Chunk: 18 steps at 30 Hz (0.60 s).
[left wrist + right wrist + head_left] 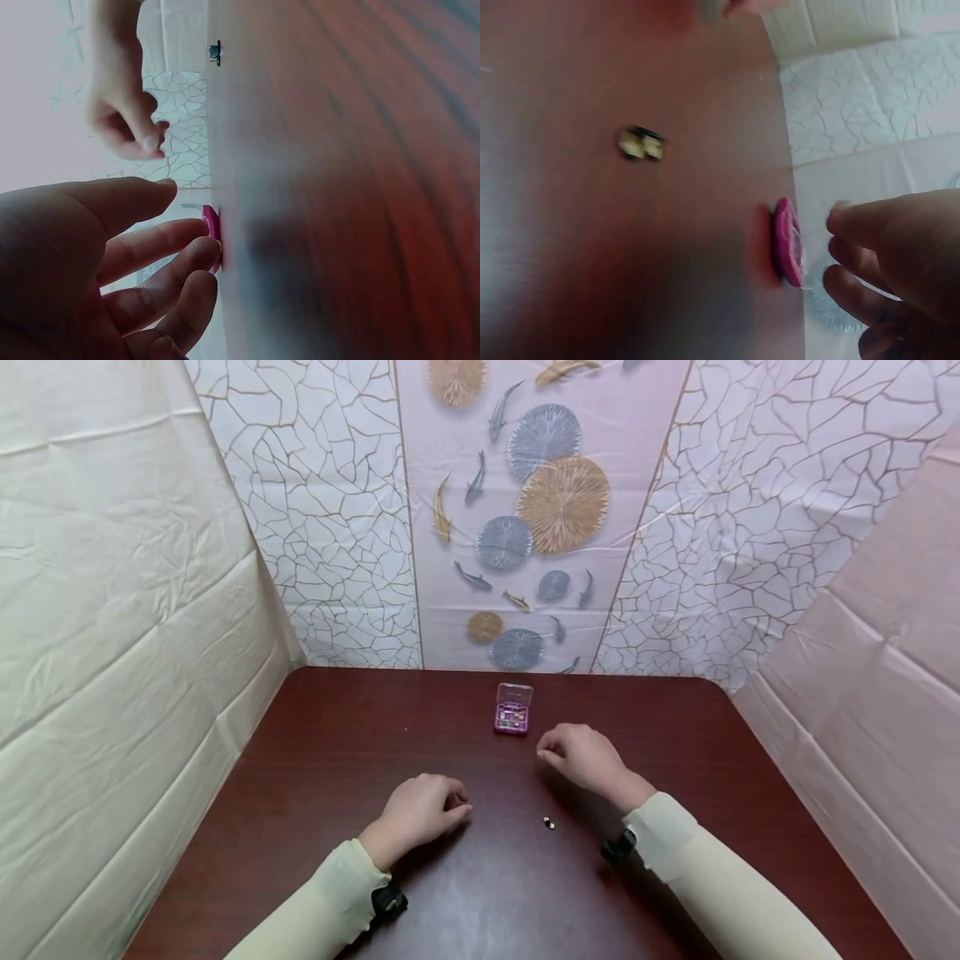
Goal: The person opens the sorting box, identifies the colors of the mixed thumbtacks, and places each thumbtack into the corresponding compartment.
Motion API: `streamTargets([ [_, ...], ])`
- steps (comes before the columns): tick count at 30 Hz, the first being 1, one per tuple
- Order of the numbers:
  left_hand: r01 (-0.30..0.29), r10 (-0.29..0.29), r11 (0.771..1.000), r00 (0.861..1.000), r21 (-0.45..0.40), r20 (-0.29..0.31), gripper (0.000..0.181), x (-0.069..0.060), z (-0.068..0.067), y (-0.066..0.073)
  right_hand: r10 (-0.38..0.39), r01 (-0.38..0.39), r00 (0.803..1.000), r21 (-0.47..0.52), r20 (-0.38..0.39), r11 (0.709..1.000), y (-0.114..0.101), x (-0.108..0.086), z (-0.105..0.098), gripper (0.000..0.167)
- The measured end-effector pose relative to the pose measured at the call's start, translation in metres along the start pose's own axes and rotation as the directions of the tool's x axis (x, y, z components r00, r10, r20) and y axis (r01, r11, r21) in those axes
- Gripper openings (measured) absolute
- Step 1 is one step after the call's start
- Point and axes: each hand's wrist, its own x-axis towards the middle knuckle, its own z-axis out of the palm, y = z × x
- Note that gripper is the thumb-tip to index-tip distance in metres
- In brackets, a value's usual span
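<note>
My left hand [423, 810] hovers over or rests on the table's left-centre, fingers loosely bent. In the left wrist view, the thumb and fingers of that hand [142, 262] stand apart with nothing between them. To its right, my right hand [581, 756] is held beside a small pink-purple case [512, 717], not touching it. The case's clear lid [515, 694] is raised, and small coloured pieces fill its compartments. Loosely curled fingers of the right hand [885, 255] show no held thing. Between the hands, nearer me, lies a tiny black and pale-gold piece [641, 143]; its kind is unclear.
The dark red-brown table [337, 727] reaches back to a patterned cloth [517, 510]. Pale cloth walls stand at the left [112, 568] and right [870, 693]. Each wrist bears a black band, the left one [389, 902] and the right one [618, 847].
</note>
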Motion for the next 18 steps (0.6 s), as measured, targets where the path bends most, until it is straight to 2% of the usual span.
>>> streamTargets([
  [4,-0.008,0.008,1.0,1.0,-0.001,-0.005,0.012,0.0,0.001,0.0,-0.092,0.092,0.993,0.009,0.067,0.996,-0.002,-0.022,0.003,0.003],
  [10,-0.014,0.014,1.0,1.0,-0.007,-0.009,0.012,0.0,0.0,0.001,-0.173,0.171,0.978,0.028,0.117,0.985,-0.003,-0.05,0.005,0.009],
  [14,-0.015,0.015,1.0,1.0,-0.006,-0.003,0.011,-0.001,0.001,0.001,-0.225,0.218,0.965,0.062,0.133,0.974,-0.007,-0.062,0.008,0.013],
  [18,-0.016,0.016,1.0,1.0,-0.003,0.004,0.012,-0.002,0.002,0.003,-0.244,0.237,0.961,0.064,0.134,0.969,-0.01,-0.068,0.013,0.016],
])
